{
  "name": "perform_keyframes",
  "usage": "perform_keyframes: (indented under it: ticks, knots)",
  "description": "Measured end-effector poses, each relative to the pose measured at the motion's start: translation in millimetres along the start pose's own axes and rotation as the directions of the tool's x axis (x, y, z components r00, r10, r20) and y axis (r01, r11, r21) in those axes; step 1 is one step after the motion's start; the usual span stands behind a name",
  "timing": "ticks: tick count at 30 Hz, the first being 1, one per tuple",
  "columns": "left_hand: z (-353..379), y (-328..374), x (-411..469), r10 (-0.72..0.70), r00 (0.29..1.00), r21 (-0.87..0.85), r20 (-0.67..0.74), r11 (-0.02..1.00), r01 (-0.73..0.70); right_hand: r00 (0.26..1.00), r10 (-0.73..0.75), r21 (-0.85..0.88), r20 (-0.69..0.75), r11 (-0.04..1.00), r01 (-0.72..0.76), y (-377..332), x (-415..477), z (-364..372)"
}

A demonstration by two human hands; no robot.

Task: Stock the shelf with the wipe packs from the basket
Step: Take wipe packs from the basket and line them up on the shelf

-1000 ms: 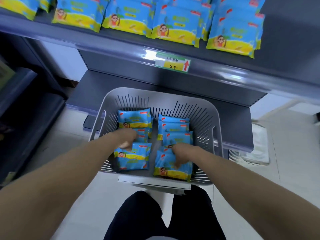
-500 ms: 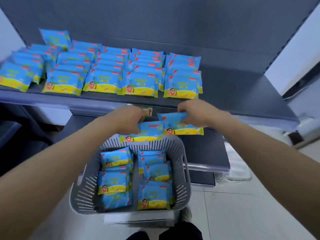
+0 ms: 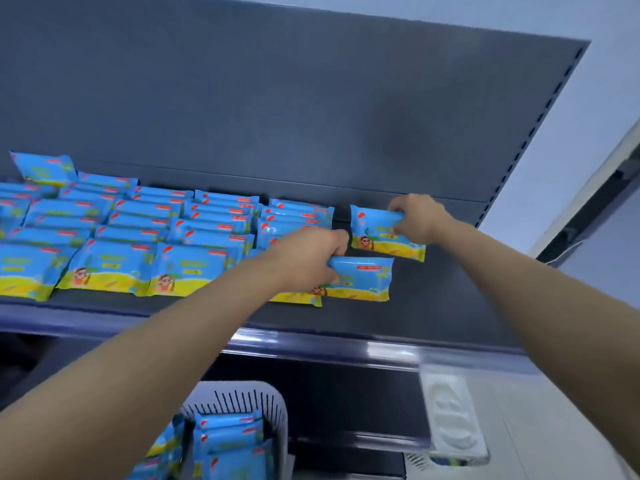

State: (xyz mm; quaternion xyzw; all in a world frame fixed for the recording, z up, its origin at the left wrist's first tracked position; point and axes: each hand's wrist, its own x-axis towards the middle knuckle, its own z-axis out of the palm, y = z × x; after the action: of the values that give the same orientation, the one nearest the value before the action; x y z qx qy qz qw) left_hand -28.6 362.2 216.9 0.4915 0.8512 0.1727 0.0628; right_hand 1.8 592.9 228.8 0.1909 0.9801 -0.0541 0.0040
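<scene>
My right fingers [image 3: 398, 216] are curled over the far right edge of one blue-and-yellow wipe pack [image 3: 384, 233], gripping it at the far part of the shelf [image 3: 450, 299], just right of the stocked rows. My left fingers [image 3: 337, 242] are closed around the left end of a second wipe pack [image 3: 363, 277], which sits nearer and slightly left of the first. I cannot tell whether either pack already rests on the shelf surface or is held just above it.

I note the right hand [image 3: 417, 218] reaches further in than the left hand [image 3: 304, 259]. The two held packs are close but apart.

The shelved wipe packs [image 3: 138, 237] fill the left and centre of the shelf in overlapping rows, reaching the dark back panel [image 3: 277, 98]. The right part of the shelf is bare.

Low and near, the grey slotted basket [image 3: 242, 398] holds more wipe packs [image 3: 225, 445], stacked in two columns. A white object [image 3: 453, 424] lies right of it, blurred.
</scene>
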Motion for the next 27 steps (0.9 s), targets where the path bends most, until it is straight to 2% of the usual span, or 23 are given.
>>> perform_keyframes:
  ticks: [4,16,22,27]
  knots:
    - [17,10,48,-0.039,0.999,-0.057,-0.021,0.998,0.037,0.996,-0.071,0.046,0.044,0.997,0.069,24,51,16]
    - [42,1,134,-0.159,0.987,0.082,0.031,0.984,0.156,0.978,-0.196,0.016,0.066,0.981,0.195,40,133,30]
    - [49,-19,174,-0.213,0.977,0.179,0.020,0.962,0.206,0.975,-0.221,0.186,-0.003,0.958,0.218,56,134,16]
    - [52,-30,210,-0.192,0.981,0.302,0.000,0.936,0.183,0.959,-0.263,0.127,-0.101,0.953,0.275,64,121,7]
